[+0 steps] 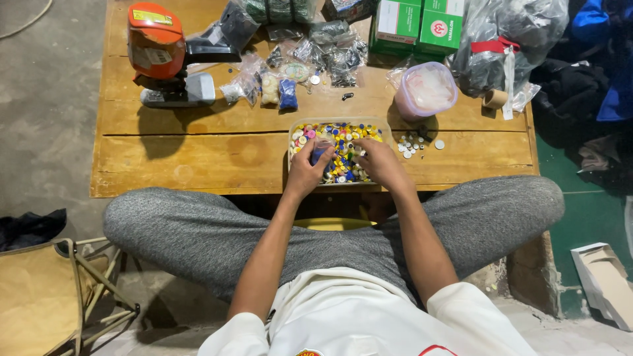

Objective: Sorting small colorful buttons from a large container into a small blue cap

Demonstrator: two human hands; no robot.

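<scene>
Tub of buttons (337, 126): under both hands, at the table's near edge (198, 188).
Left hand (307, 170): pinching a small clear bag (321, 149).
Right hand (381, 165): fingers curled into the buttons — grasp unclear.
Open room: bare wood to the left.

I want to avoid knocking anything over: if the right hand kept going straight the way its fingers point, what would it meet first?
The right hand points up-left over the clear tub of coloured buttons. It would probably meet the buttons first, then the tub's far rim; depth is unclear.

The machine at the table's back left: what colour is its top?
Orange, on the machine; the head view shows it.
</scene>
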